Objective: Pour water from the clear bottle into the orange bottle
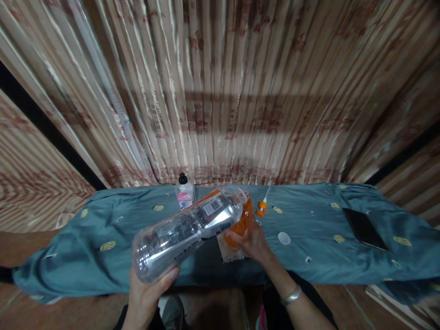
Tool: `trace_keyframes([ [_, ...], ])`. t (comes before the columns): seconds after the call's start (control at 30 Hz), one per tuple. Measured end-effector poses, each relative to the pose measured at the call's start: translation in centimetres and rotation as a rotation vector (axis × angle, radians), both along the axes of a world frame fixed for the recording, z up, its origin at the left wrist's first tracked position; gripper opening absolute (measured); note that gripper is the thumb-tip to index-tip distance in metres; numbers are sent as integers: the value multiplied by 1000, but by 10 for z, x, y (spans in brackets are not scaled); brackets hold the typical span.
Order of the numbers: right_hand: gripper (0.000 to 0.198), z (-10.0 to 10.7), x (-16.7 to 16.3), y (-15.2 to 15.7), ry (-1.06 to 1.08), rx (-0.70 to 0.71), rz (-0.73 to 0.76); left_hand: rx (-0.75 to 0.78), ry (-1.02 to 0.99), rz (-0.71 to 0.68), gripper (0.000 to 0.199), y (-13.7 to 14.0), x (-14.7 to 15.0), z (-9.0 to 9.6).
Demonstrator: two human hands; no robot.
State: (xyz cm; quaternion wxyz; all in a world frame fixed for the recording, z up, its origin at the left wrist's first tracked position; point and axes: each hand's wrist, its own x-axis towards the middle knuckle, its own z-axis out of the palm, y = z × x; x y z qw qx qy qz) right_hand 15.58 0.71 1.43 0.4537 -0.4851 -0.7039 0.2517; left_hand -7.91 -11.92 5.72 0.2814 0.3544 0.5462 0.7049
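Note:
My left hand (146, 291) is wrapped round the base of a large clear plastic bottle (185, 236) with a printed label. The bottle lies tilted, its neck pointing up and to the right; it looks nearly empty. Around a translucent orange bottle (243, 221) the fingers of my right hand (252, 243) are closed. The clear bottle's neck meets the top of the orange one, though whether they touch is unclear. Under the orange bottle is a pale cloth (228, 253). An orange pump top (262, 206) with a clear tube lies just beyond my right hand.
Behind the clear bottle stands a smaller bottle (184, 197) with a black cap. A white round disc (284, 238) and a dark flat tablet-like object (365, 228) lie on the teal table cover (316, 247). Striped curtains (223, 91) hang along the back.

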Motion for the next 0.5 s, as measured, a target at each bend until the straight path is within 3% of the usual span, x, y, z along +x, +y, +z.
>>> trace_keyframes([
  [0.5,99,-2,-2,1,44,-21,23,-1,1,-2,86,0,4,8],
])
